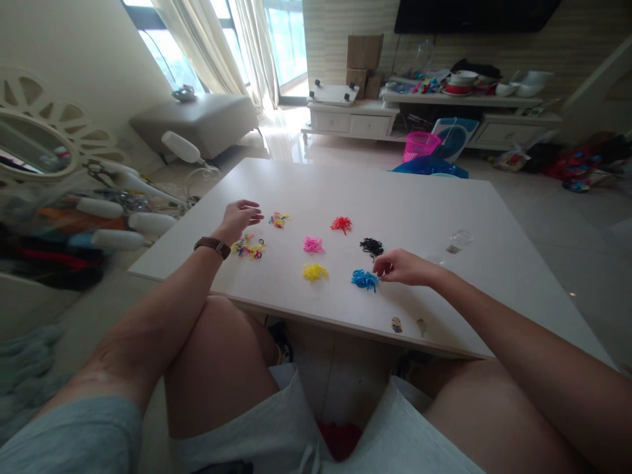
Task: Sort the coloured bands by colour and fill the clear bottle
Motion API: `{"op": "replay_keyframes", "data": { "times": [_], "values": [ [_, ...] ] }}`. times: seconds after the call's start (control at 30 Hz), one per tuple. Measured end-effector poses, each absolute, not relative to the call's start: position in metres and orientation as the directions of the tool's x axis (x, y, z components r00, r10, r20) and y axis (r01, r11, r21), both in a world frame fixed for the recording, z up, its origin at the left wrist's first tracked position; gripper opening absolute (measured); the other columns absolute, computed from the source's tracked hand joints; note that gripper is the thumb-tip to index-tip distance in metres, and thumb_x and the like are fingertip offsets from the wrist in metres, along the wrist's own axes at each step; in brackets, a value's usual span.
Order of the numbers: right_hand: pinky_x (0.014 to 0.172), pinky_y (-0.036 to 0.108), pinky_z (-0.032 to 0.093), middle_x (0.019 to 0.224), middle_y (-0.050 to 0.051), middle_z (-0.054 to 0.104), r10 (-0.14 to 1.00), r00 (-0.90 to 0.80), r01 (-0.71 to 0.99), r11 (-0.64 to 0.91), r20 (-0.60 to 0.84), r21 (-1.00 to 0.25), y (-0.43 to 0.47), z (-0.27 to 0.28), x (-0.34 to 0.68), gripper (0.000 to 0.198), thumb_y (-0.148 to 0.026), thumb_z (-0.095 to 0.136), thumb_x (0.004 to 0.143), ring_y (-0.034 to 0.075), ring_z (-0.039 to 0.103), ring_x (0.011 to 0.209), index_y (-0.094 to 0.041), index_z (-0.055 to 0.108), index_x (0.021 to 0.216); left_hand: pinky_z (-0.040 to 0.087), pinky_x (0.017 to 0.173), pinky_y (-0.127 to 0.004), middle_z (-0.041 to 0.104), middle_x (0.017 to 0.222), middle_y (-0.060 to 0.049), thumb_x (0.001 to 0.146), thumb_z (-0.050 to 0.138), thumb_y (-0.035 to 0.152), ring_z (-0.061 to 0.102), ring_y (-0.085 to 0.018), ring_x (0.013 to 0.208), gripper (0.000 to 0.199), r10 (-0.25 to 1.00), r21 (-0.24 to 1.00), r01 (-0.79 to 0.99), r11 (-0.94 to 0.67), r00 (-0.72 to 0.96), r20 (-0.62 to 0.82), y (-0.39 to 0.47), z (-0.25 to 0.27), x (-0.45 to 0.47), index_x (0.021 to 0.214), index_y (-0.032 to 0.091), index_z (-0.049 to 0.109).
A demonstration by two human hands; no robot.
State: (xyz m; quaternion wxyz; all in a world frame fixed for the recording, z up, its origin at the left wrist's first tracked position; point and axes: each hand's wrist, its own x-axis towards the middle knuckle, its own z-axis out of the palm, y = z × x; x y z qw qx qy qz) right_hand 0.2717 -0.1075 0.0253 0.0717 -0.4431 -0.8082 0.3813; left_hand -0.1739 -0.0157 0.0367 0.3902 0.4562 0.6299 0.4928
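Note:
My left hand (243, 217) hovers at the left of the table, its fingers loosely stretched and nothing visible in them. It is beside a small mixed-colour pile of rubber bands (279, 220) and above a looser mixed pile (251, 247). My right hand (402, 267) is at the right edge of the blue bands (364, 280), thumb and fingertips pinched together; whatever is between them is too small to make out. Just beyond it lie black bands (371, 247). Pink bands (313, 245), yellow bands (315, 272) and red bands (341, 224) form separate heaps between the hands.
On the white table (395, 197) a clear plastic container (460, 241) lies at the right. A cartoon sticker (396, 324) and a small pale piece (421, 327) are near the front edge. Beyond the table stand a pink basket (420, 145) and a low cabinet (350, 122).

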Motion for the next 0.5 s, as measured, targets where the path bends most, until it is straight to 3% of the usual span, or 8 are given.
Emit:
{"op": "replay_keyframes", "data": {
  "times": [0.13, 0.33, 0.5],
  "values": [
    [0.058, 0.024, 0.048, 0.07, 0.002, 0.07, 0.766, -0.599, 0.659, 0.304, -0.235, -0.689, -0.106, 0.023, 0.27, 0.017, -0.018, 0.067, 0.07, 0.016, 0.064, 0.065, -0.019, 0.076, 0.085, 0.053, 0.065, -0.027, 0.066, 0.073, -0.004, 0.064, 0.07, 0.013, 0.065, -0.015, 0.067, 0.018, 0.937, 0.936, 0.312, 0.161, -0.347, -0.046, -0.015, 0.023, -0.205, 0.082, 0.012, 0.066],
    [0.062, 0.024, 0.048, 0.075, 0.004, 0.071, 0.763, -0.582, 0.708, 0.305, -0.282, -0.637, -0.101, 0.024, 0.267, 0.023, -0.024, 0.068, 0.072, 0.017, 0.065, 0.07, -0.017, 0.076, 0.091, 0.044, 0.056, -0.024, 0.071, 0.074, -0.004, 0.049, 0.079, 0.027, 0.059, -0.014, 0.062, 0.031, 0.98, 0.763, 0.617, 0.193, -0.162, -0.116, -0.023, 0.013, -0.221, 0.076, 0.015, 0.074],
    [0.062, 0.025, 0.047, 0.076, 0.005, 0.07, 0.777, -0.574, 0.714, 0.319, -0.259, -0.623, -0.101, 0.025, 0.265, 0.026, -0.022, 0.065, 0.071, 0.017, 0.065, 0.07, -0.015, 0.075, 0.094, 0.044, 0.057, -0.025, 0.072, 0.074, -0.004, 0.05, 0.08, 0.038, 0.06, -0.016, 0.065, 0.038, 0.985, 0.619, 0.771, 0.147, -0.057, -0.163, -0.026, 0.013, -0.217, 0.081, 0.016, 0.079]
  ]
}}
